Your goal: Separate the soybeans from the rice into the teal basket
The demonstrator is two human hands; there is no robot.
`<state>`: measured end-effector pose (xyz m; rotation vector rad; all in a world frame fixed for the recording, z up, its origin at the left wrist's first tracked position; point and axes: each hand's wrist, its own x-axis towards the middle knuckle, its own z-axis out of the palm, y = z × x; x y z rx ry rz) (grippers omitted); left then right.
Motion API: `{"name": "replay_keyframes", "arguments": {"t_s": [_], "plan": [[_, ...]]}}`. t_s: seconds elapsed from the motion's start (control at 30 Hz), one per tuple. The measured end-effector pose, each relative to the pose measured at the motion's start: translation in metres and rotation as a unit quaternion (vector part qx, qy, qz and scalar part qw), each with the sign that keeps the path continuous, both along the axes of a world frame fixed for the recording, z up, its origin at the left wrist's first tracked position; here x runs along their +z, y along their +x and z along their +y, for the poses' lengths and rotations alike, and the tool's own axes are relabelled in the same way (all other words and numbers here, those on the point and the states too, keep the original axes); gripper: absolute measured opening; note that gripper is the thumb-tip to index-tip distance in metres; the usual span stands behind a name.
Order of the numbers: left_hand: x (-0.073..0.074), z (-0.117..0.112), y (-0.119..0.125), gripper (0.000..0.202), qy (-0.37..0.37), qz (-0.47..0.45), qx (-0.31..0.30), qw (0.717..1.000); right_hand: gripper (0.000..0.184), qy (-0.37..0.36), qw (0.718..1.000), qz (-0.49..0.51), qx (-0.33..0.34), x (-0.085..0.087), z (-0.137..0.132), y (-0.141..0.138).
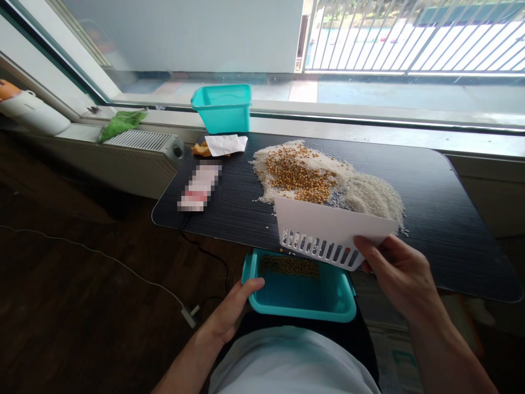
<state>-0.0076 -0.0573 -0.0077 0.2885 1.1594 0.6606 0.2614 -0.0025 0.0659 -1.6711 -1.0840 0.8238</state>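
My right hand pinches a white slotted card by its right end, its row of slots facing down over the table's near edge. Just beyond the card a pile of white rice spreads over the tabletop, with yellow-brown beans scattered on its left and middle part. My left hand grips the left rim of a teal plastic bin, thumb over the edge. Beans lie inside this bin along its far side. The bin sits at my lap, below the card and the table edge.
A second teal bin stands at the table's back left, by the window. White paper and a blurred-out flat item lie on the left of the dark table. A radiator with a green cloth is farther left.
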Motion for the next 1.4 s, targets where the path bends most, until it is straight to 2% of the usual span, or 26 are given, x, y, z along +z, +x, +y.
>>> {"name": "replay_keyframes", "arguments": {"t_s": [0.2,0.37,0.53,0.63,0.8,0.97,1.17,1.27,1.4], "plan": [[0.000,0.000,0.000,0.044,-0.001,-0.004,0.009,1.000,0.024,-0.017,0.998,0.054,-0.005,0.007,-0.012,-0.012],[0.001,0.001,0.002,0.046,-0.003,-0.007,0.015,1.000,0.029,-0.014,0.993,0.093,-0.076,-0.010,-0.030,-0.025],[0.001,0.001,0.002,0.045,-0.004,-0.012,0.011,1.000,0.029,-0.024,0.989,0.098,-0.105,-0.024,-0.045,-0.040],[0.002,0.000,0.002,0.044,0.000,-0.005,0.007,1.000,0.031,-0.023,0.989,0.072,-0.129,-0.027,-0.046,-0.029],[-0.002,-0.001,0.003,0.038,0.019,0.015,-0.002,1.000,0.043,-0.028,0.984,0.026,-0.173,-0.029,-0.043,0.006],[-0.001,0.000,0.011,0.045,0.009,0.032,-0.002,0.999,0.044,-0.004,0.978,-0.010,-0.209,-0.035,-0.037,0.035],[0.004,0.002,0.032,0.055,-0.013,0.004,-0.004,1.000,0.037,0.044,0.977,-0.017,-0.208,-0.022,-0.012,0.070],[-0.001,0.003,0.039,0.064,-0.031,-0.003,0.003,1.000,0.039,0.060,0.978,0.001,-0.198,-0.019,-0.005,0.074],[-0.008,0.005,0.041,0.083,-0.046,-0.003,0.019,0.999,0.040,0.065,0.985,0.032,-0.155,-0.032,-0.004,0.061]]}}
